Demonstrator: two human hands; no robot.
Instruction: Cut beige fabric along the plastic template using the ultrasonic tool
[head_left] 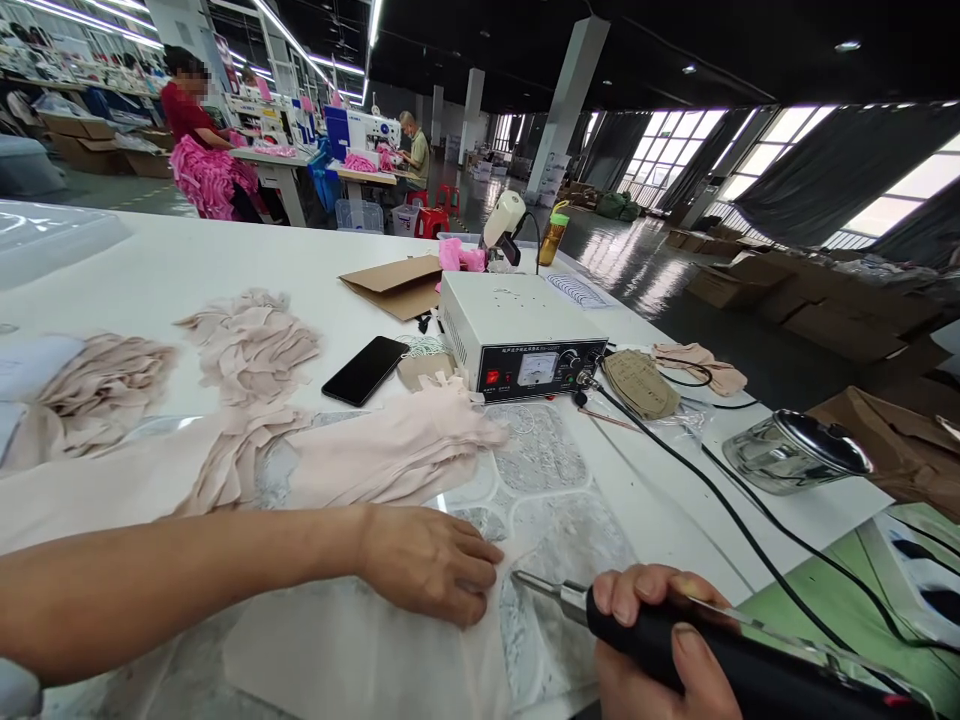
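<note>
At ten o'clock from the left hand (431, 565), twelve being away from the wearer: a layered stack of beige fabric strips (112, 395) on the white tabletop (150, 285). Between ten and eleven: a loose, ruffled heap of beige fabric (259, 345). At eleven: a black rectangular smartphone (366, 370) and, nearer, a flat stack of pale beige fabric pieces (390, 445). The left hand, palm down with bent fingers, rests on a sheer, pale beige sheet of fabric (352, 650), which spreads toward seven o'clock over a grey stone-patterned mat (570, 535); whether the fingertips pinch the fabric cannot be told. At one: a cream metal box with a black dial-and-switch panel (525, 310). At three, just beside the left fingertips: the tapered silver tip of a black cylindrical hand tool (757, 655); contact between tip and fabric cannot be judged. Between three and four: the right hand (697, 665), wrapped around the tool's body. At two: olive, rounded flat pieces (641, 385), stacked. Between two and three, farther right: a clear container with a shiny dark lid (787, 450).
</note>
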